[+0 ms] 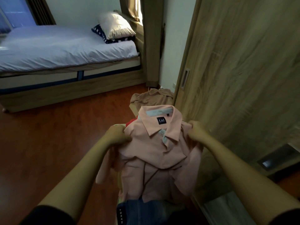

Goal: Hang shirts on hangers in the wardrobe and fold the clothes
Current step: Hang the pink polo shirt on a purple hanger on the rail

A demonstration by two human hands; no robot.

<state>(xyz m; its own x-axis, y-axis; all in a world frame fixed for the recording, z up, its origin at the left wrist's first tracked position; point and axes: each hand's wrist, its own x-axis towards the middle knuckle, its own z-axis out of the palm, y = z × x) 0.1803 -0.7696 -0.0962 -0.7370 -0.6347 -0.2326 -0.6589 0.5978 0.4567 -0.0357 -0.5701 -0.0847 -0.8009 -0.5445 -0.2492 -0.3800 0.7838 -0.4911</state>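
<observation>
Both-handed: L hand (116,133) & R hand (196,132) fingers pinch pink shirt (159,148) shoulders, beside wardrobe door (243,62).

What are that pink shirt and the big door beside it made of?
The pink shirt looks like soft matte knit, perhaps cotton: it drapes and creases where the left hand and right hand grip its shoulders. The wardrobe door looks like smooth wood-grain laminate or veneer; solid wood cannot be ruled out.

Shirts (155,143) (151,98) x2, pillows (116,25) (105,37) x2, bed (48,46) x1
</observation>
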